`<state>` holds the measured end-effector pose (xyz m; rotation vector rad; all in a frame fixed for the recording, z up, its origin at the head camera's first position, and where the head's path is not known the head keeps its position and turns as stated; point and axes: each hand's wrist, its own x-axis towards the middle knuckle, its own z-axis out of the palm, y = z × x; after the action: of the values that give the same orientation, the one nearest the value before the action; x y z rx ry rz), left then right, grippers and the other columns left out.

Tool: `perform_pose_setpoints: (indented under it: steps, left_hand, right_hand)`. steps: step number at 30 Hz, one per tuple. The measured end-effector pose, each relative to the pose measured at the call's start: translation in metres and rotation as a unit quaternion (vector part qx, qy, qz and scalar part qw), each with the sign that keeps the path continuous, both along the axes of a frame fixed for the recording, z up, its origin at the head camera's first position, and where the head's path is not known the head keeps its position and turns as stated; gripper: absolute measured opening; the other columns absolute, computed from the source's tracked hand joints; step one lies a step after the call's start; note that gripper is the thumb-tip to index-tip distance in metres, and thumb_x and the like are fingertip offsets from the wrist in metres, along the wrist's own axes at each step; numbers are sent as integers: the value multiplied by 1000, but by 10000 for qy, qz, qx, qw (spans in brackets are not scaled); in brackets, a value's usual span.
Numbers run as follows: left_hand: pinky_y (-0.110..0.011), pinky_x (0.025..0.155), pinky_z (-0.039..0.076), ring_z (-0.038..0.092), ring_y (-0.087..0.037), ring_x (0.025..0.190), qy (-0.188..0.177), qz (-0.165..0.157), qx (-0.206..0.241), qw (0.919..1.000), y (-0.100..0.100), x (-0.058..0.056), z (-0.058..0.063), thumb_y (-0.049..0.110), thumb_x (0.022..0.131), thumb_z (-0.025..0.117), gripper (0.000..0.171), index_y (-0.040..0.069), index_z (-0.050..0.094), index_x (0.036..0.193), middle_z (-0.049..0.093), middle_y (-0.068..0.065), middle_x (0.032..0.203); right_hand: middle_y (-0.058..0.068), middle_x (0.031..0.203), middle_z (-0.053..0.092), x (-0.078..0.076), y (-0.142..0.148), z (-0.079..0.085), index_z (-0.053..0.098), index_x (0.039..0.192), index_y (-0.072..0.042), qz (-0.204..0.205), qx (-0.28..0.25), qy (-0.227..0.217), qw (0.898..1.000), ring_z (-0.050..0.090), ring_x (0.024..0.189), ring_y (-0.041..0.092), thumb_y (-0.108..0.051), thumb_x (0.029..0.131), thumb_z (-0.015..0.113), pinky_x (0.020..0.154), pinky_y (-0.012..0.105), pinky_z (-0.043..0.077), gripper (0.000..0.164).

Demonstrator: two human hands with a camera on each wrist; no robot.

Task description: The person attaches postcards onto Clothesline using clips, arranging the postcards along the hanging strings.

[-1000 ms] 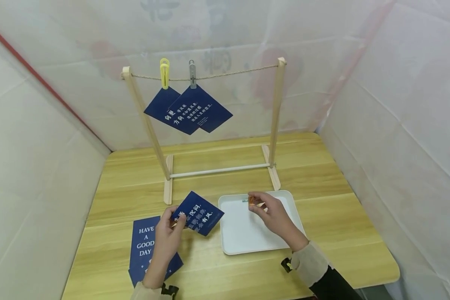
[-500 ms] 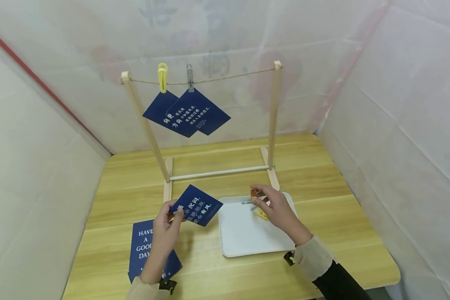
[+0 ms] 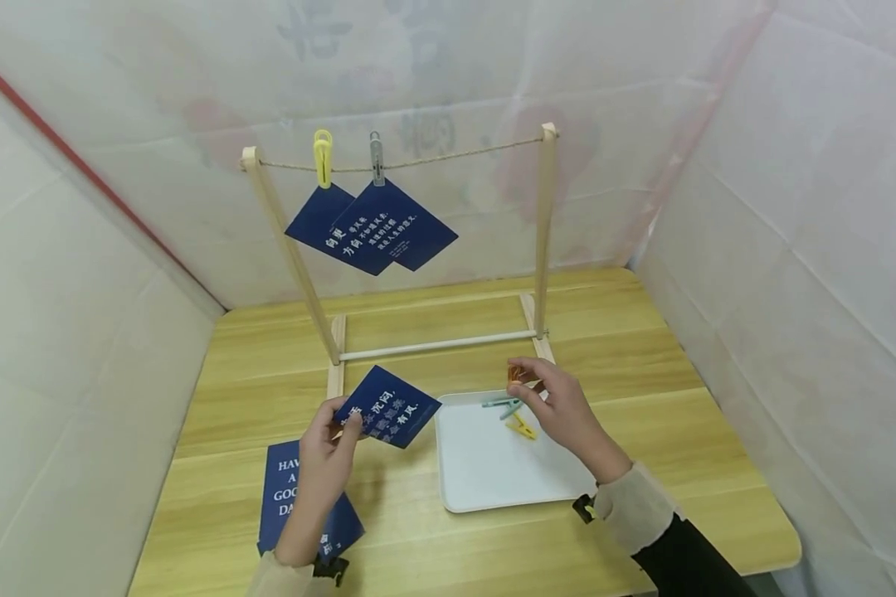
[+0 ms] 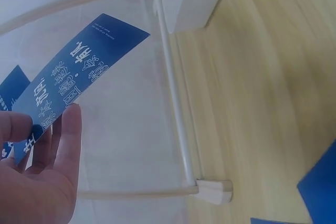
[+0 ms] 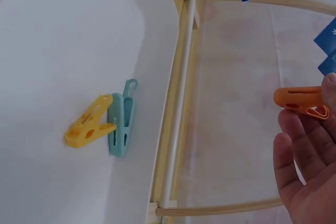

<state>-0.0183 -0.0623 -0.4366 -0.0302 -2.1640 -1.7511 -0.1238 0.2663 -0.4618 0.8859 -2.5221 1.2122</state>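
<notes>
Between thumb and fingers, my left hand (image 3: 325,456) holds a dark blue card (image 3: 396,408) with white characters by its left corner, above the table. My right hand (image 3: 567,419) pinches an orange clothespin (image 5: 299,97) over the far side of the white tray (image 3: 485,489). Inside that tray lie a yellow clothespin (image 5: 86,123) and a teal clothespin (image 5: 119,124), touching or overlapping in the right wrist view. Two more blue cards (image 3: 411,228) hang overlapped from a rope (image 3: 455,155), one under a yellow clothespin (image 3: 323,159), the other under a grey clothespin (image 3: 377,159).
The rope spans a wooden stand (image 3: 545,240) with a white rod (image 3: 440,343) low between its posts. Several blue cards (image 3: 275,473) lie on the wooden table (image 3: 627,348), partly under my left forearm. Pale sheeting (image 3: 776,249) encloses the sides and back.
My right hand has risen slightly away from the tray with the orange clothespin, uncovering the yellow and teal ones. My left hand and its card have shifted slightly up and left.
</notes>
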Motion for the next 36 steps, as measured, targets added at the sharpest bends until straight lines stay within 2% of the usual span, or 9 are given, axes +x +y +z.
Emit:
perform_pose_setpoints:
  steps: [11,18,22,25,27,32,34,36]
  left_hand:
    - [-44,68,57,62,-33,85,-8,-31,-157,9999,6,-6,16,-3,94,53,15,-7,56,108,62,-22,96]
    - [-42,66,58,63,-33,83,182,-12,-336,9993,6,-10,30,-4,93,54,15,-7,56,107,63,-22,97]
    - [-35,65,59,63,-33,83,323,-52,-483,9983,8,-14,37,-5,93,54,14,-8,56,107,63,-22,96]
    - [-32,64,59,63,-33,82,502,-116,-554,9971,8,-18,43,-6,92,54,15,-8,56,107,63,-21,95]
    - [-32,63,59,63,-32,82,621,-164,-586,9962,7,-22,41,-6,93,53,16,-6,57,108,63,-19,97]
    - [-24,64,58,63,-30,82,767,-274,-665,9945,9,-26,49,-5,93,53,17,-4,57,109,64,-18,96]
    - [-20,64,57,63,-32,80,786,-305,-679,9941,12,-25,58,-6,92,54,16,-7,56,108,63,-19,94]
    - [-20,63,57,62,-34,79,827,-338,-695,9936,14,-27,61,-8,92,54,17,-8,57,108,62,-21,93]
  right_hand:
    - [-6,100,62,-8,-3,22,58,121,-15,-104,-288,393,9988,57,90,8,-18,88,67,60,30,53,34]
    - [-8,94,67,-13,-7,31,65,113,-17,-203,-493,800,9954,60,87,7,-16,84,73,60,31,53,30]
    - [-12,87,68,-17,-9,39,68,107,-18,-308,-722,1004,9918,62,82,5,-13,81,75,56,32,53,27]
    - [-11,83,69,-20,-12,47,71,103,-15,-350,-965,1155,9880,63,75,5,-11,77,78,51,33,52,27]
    - [-10,82,70,-22,-14,52,71,101,-14,-368,-1043,1239,9861,63,71,5,-11,77,78,49,32,52,25]
    - [-10,82,70,-27,-18,62,72,98,-12,-360,-999,1295,9859,62,69,3,-13,79,76,47,26,50,19]
    - [-11,80,69,-29,-20,66,72,97,-13,-329,-1009,1267,9862,62,68,3,-13,80,76,46,25,49,18]
    - [-11,79,69,-30,-22,70,72,96,-14,-309,-1019,1297,9858,61,66,2,-12,79,76,45,25,49,17]
